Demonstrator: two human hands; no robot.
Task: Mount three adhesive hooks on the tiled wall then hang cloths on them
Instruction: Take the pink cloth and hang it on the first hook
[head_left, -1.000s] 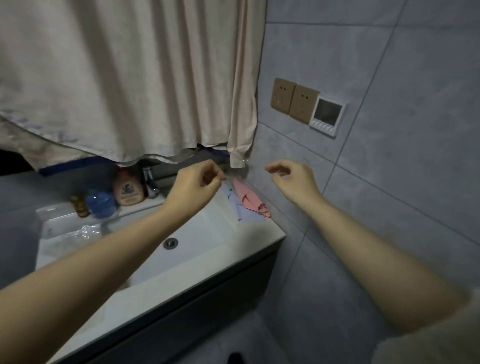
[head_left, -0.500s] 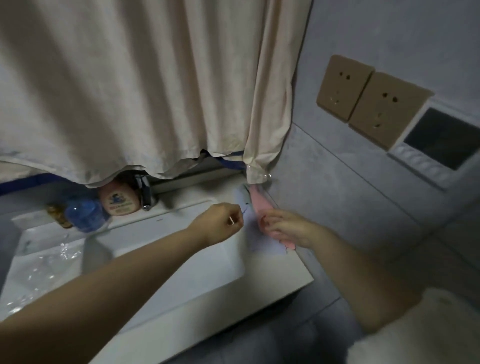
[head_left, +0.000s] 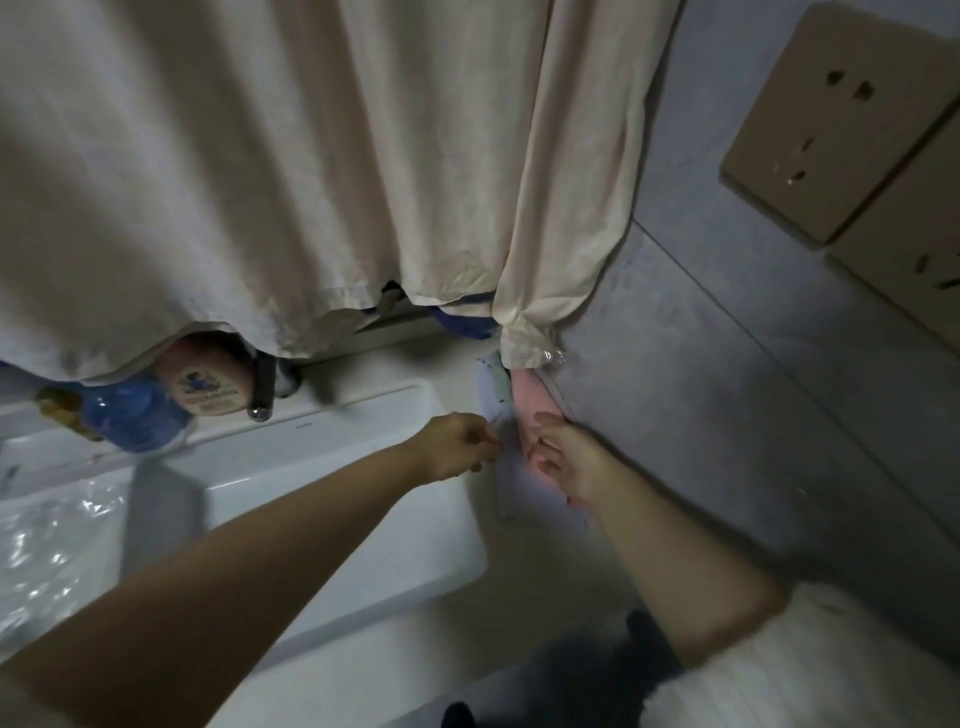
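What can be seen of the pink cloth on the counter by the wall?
The pink cloth is a soft, matte fabric piece lying flat on the white counter to the right of the basin, running along the foot of the grey tiled wall. Its far end sits just under the knotted curtain corner. The right hand rests on its near end, hiding that part. A pale lavender cloth lies beside it on the left.

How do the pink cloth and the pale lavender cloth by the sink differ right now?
The pink cloth lies against the tiled wall; the lavender cloth lies beside it, nearer the basin. The right hand rests on the pink cloth, while the left hand is at the lavender cloth's edge, pinching something too small to identify. Both lie flat on the white counter.
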